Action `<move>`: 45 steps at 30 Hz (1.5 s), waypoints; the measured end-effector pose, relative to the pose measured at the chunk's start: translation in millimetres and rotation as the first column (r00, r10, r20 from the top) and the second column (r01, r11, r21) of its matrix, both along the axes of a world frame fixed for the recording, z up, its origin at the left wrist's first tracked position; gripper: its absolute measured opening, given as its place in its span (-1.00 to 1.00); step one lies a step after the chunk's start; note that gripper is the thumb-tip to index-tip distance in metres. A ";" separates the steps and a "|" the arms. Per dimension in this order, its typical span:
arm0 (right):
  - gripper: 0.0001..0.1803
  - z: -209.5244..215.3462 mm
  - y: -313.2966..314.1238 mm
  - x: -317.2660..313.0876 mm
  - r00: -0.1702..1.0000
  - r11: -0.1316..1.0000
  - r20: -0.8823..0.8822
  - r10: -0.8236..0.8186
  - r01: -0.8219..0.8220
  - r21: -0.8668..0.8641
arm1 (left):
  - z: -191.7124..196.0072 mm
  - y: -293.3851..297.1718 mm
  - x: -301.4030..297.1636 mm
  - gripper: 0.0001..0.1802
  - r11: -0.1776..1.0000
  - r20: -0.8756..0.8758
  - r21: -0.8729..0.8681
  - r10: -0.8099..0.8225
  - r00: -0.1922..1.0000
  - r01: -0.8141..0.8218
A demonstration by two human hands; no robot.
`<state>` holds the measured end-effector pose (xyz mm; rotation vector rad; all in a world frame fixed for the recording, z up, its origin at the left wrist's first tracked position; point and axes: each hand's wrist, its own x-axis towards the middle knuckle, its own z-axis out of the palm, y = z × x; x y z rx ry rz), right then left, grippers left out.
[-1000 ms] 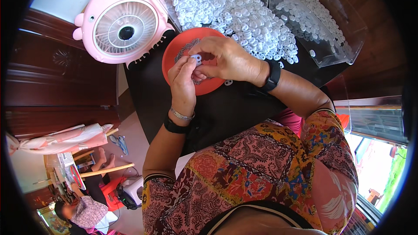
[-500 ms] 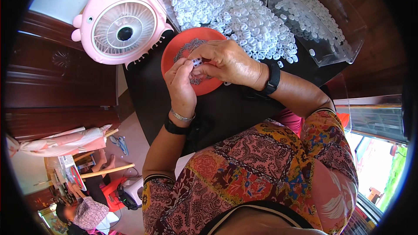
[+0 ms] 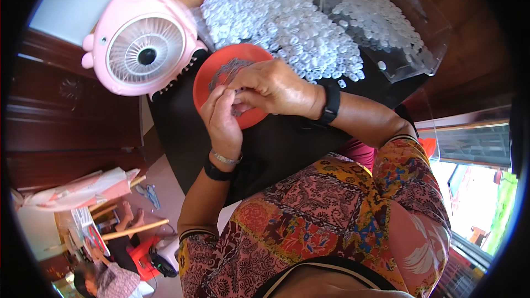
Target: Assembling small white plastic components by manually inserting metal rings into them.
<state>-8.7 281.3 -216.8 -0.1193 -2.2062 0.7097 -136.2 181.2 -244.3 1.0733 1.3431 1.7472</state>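
Fan left of dish; cap heap behind it, box right.

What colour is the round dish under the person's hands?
The dish is orange-red, with small grey pieces lying in it. The head view shows it best.

I see a black work surface carrying 1 red dish, 1 pink desk fan, 1 heap of white plastic caps and 1 clear plastic box.
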 end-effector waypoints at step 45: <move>-0.88 -84.4 65.7 33.8 0.676 0.926 0.650 -0.347 0.137 0.351 | -62.2 -9.0 -30.1 -0.74 0.916 0.033 -0.375 -0.144 0.989 0.146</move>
